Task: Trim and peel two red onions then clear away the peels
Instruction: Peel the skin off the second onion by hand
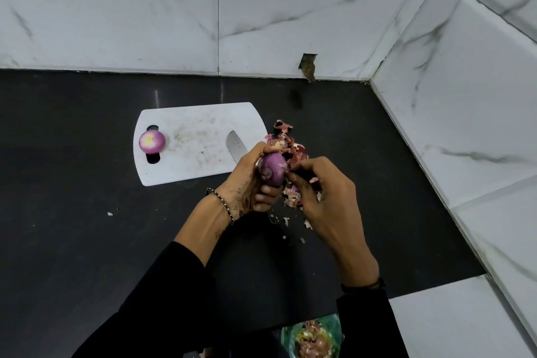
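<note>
Two onions: one peeled on the cutting board point(200, 142), one mid-peel just right of it.
Left hand point(247, 183) clamps the slick, firm onion point(274, 168); right hand point(322, 197) pinches its brittle skin; best gripped around the middle.

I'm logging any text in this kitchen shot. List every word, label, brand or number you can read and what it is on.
None: no readable text appears anywhere.
Cutting board: only stains, no print.
Knife: blade shows no marking.
Onions, wall tiles: no lettering.
Green bag below the counter: no print visible.
</note>
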